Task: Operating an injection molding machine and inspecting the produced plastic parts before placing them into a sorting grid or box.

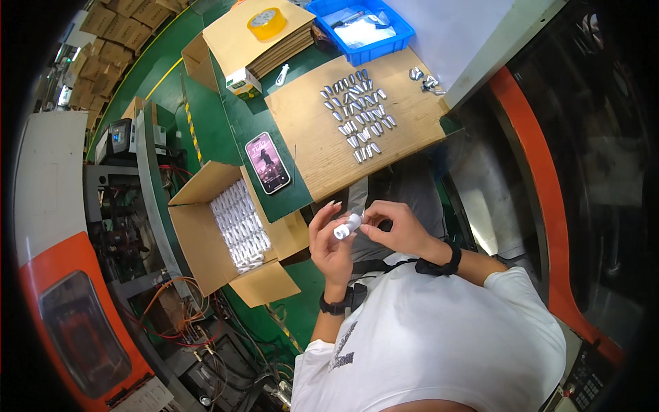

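My left hand (331, 250) holds a short white plastic part (349, 226) with a round open end, and its fingers are curled around it. At the right end of that part, the thumb and forefinger of my right hand (398, 228) are pinched together. What lies between those fingertips is too small to tell. Both hands are in front of my body, just off the near edge of the table. Several shiny metal sleeves (362, 113) lie in loose rows on a cardboard sheet (295, 103) beyond my hands. Left of my hands, an open carton (195, 237) holds many white plastic parts (240, 223) in rows.
A phone (268, 163) lies on the green tabletop (240, 117). Behind it are a small box (244, 83), a white piece (282, 75), stacked cardboard (247, 48) with yellow tape (266, 24), and a blue bin (381, 47). Metal pieces (429, 82) lie far right. Orange-framed machines flank me.
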`<state>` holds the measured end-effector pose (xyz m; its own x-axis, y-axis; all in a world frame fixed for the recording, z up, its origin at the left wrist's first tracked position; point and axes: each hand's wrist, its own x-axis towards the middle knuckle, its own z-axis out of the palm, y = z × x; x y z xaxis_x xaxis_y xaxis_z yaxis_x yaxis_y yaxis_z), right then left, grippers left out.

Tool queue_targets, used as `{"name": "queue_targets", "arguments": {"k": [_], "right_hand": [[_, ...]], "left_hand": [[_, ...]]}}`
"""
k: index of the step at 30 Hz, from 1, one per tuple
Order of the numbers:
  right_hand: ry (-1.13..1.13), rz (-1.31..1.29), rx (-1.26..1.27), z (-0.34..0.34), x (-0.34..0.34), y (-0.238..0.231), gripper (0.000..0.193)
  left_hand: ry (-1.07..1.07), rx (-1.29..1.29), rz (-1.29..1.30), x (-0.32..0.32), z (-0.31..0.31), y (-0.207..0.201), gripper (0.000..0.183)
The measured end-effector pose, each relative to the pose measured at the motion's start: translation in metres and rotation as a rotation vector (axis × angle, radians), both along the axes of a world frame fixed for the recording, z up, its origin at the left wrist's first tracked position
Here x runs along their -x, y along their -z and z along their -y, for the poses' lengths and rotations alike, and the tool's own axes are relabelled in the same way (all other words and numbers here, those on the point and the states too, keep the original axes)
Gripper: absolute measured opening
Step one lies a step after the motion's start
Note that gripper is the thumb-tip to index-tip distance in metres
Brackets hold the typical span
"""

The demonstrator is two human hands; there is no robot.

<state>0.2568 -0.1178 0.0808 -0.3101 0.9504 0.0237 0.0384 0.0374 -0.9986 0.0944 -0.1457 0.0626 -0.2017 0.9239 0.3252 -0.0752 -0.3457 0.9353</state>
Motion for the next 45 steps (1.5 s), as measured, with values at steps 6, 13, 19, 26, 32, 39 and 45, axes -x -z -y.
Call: {"name": "queue_targets", "arguments": {"k": [6,13,19,26,32,39,45], "right_hand": [[0.038,0.101,-0.014,-0.002,0.002,-0.001,0.01],[-0.095,-0.016,0.228,-0.002,0.009,0.008,0.007],[-0.168,-0.065,0.375,-0.004,0.033,0.012,0.004],[-0.269,-0.038,0.44,-0.009,0.08,0.014,0.003],[-0.421,-0.04,0.481,-0.011,0.122,0.021,0.007],[-0.62,-0.06,0.615,-0.006,0.162,0.035,0.012],[-0.626,-0.097,0.73,-0.002,0.18,0.042,0.012]], "left_hand": [[-0.014,-0.023,-0.127,0.004,0.003,0.006,0.028],[-0.067,-0.055,-0.419,0.015,0.0,0.003,0.028],[-0.062,0.119,-0.216,0.038,0.01,0.005,0.026],[-0.149,0.191,-0.037,0.073,0.029,0.018,0.028],[-0.101,0.222,-0.536,0.137,0.06,0.017,0.048],[0.015,0.273,-0.477,0.181,0.077,0.017,0.035],[0.033,0.305,-0.593,0.198,0.076,0.011,0.033]]}}
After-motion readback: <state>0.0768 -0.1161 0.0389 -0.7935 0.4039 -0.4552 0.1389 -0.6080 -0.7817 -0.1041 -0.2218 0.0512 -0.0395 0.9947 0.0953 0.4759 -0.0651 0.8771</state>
